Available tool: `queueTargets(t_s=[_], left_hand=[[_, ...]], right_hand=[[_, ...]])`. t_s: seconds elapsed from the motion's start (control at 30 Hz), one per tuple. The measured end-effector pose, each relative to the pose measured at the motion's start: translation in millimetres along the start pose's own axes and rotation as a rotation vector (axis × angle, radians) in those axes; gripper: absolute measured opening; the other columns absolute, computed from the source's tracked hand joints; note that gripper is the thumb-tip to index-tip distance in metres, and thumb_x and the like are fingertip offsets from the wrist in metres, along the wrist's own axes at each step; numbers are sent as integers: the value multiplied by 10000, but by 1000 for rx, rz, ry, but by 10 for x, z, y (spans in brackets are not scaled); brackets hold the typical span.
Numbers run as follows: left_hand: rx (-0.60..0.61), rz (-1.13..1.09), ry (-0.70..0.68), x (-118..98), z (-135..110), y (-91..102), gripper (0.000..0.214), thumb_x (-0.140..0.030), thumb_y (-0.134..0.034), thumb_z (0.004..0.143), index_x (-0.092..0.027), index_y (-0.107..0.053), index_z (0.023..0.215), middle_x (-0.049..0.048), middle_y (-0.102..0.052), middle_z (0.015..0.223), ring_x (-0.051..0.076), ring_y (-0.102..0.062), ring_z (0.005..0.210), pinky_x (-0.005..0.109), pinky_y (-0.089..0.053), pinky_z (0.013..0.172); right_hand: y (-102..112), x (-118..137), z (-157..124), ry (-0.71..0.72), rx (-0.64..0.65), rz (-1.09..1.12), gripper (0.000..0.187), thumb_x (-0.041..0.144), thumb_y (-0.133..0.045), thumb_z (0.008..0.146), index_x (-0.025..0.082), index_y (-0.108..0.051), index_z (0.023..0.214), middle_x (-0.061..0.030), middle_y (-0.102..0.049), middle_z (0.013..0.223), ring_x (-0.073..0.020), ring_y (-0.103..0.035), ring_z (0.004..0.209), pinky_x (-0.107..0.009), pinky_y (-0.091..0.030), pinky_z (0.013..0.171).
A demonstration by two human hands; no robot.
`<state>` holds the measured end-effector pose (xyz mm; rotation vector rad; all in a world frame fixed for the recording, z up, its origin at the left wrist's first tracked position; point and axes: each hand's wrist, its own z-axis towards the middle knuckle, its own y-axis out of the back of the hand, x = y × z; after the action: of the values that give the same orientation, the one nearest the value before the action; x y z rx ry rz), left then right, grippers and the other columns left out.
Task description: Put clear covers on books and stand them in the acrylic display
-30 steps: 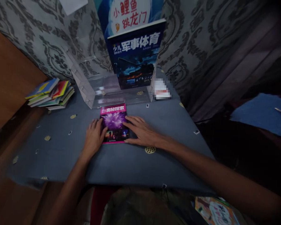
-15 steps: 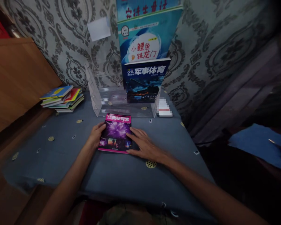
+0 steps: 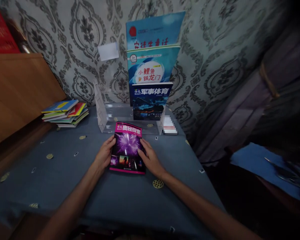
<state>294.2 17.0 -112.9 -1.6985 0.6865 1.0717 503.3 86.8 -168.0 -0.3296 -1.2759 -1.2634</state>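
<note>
A purple and pink book lies tilted up off the grey-blue tablecloth, held between both hands. My left hand grips its left edge with the fingers curled around it. Gripping the right edge is my right hand, thumb on the cover. Just behind the book stands a clear acrylic display stand. It holds three upright books: a dark blue one in front, a light blue one behind it and another blue one at the top.
A stack of several colourful thin books lies at the table's back left. A small white and red card sits right of the stand. Patterned wallpaper, a wooden panel at left and a dark curtain at right enclose the table.
Both hands went from lying flat on the book to gripping its side edges, and the book's far end has lifted off the cloth. The camera has tilted upward, showing more of the stand.
</note>
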Motion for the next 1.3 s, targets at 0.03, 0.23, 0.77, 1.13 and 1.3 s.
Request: queueTargets(t_s=[0.03, 0.23, 0.77, 1.13, 1.3], left_hand=[[19, 0, -1, -2, 8, -32, 407, -320, -852, 712, -190, -731, 1078, 49, -777, 1008, 210, -726, 906, 304, -570, 813], [136, -26, 5, -53, 76, -235, 438, -329, -879, 690, -199, -727, 1080, 28, -774, 964, 171, -719, 809, 270, -567, 759], [-97, -200, -145, 214, 443, -645, 497, -575, -727, 838, -179, -730, 1139, 75, -755, 1178, 248, -680, 1154, 388, -512, 1054], [1, -61, -182, 304, 384, -464, 685, -694, -731, 765, -177, -720, 1214, 97, -742, 1221, 276, -657, 1194, 392, -497, 1064], [-69, 68, -180, 200, 328, -469, 740, -785, -705, 704, -156, -762, 1090, 99, -782, 1062, 285, -698, 1086, 400, -550, 965]], right_hand=[[-25, 17, 23, -32, -28, 23, 632, 545, -453, 992, 225, -444, 1536, -152, -460, 1559, -294, -420, 1463, -539, -338, 1221], [-103, 180, 186, -182, -221, 89, 650, 579, -353, 1019, 224, -386, 1562, -157, -520, 1508, -308, -468, 1425, -558, -408, 1166], [69, 540, 579, 7, -607, 180, 618, 555, -415, 1002, 193, -479, 1499, -154, -511, 1518, -293, -439, 1435, -536, -306, 1215], [-131, 276, 624, -73, -585, 293, 558, 536, -420, 977, 176, -573, 1376, -152, -623, 1399, -287, -565, 1305, -486, -414, 1130], [-107, 213, 584, -85, -554, 285, 574, 550, -450, 952, 172, -584, 1363, -156, -609, 1419, -297, -542, 1334, -480, -393, 1144]])
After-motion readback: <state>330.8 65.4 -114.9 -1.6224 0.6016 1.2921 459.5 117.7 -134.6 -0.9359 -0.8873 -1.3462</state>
